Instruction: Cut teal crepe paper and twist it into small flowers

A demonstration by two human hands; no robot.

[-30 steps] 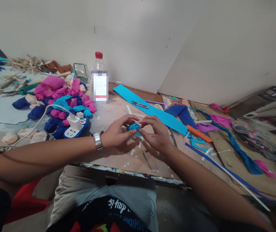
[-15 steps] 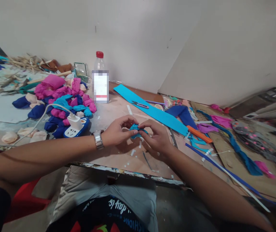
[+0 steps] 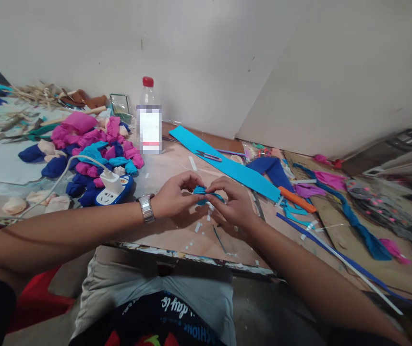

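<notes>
Between my two hands is a small crumpled piece of turquoise fabric (image 3: 200,191), held just above the tabletop. My left hand (image 3: 177,194), with a metal watch (image 3: 146,208) on its wrist, pinches it from the left. From the other side, the thumb and fingers of my right hand (image 3: 233,199) close on its right end. My fingers cover part of the piece. Beyond them lies a long flat turquoise strip (image 3: 227,168) with small thread snips (image 3: 209,156) resting on it.
A heap of pink, blue and turquoise fabric puffs (image 3: 87,137) lies left, by a power strip (image 3: 114,192) with a plugged-in charger. A red-capped bottle (image 3: 149,96) stands behind. Right are an orange-handled tool (image 3: 297,199), a blue strip (image 3: 321,242) and fabric scraps. The table edge (image 3: 199,259) is near me.
The turquoise piece looks slightly flatter and more tucked in between my fingers. Both hands stay in almost the same place, still pinching it.
</notes>
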